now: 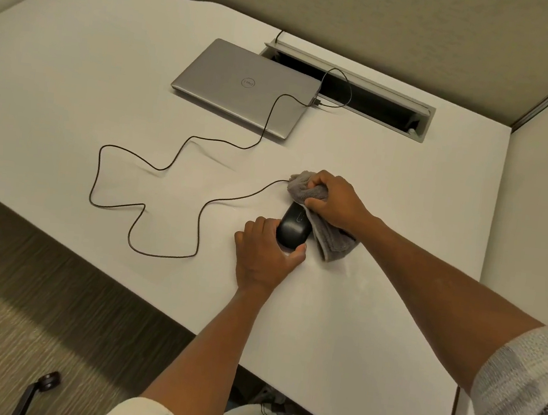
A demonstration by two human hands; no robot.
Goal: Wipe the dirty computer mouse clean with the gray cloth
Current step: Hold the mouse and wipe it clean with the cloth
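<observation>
A black wired computer mouse (292, 227) lies on the white desk (108, 83) near the middle of the view. My left hand (265, 254) grips its near end, fingers on the left side and thumb on the right. My right hand (333, 202) holds a bunched gray cloth (306, 190) against the mouse's far end. Part of the cloth hangs down to the desk on the mouse's right side. The front of the mouse is hidden under cloth and hand.
The mouse's black cable (149, 199) snakes in loops across the desk to a closed silver laptop (246, 86) at the back. Behind the laptop is an open cable trough (355, 93). A chair base (39, 389) shows on the carpet at lower left.
</observation>
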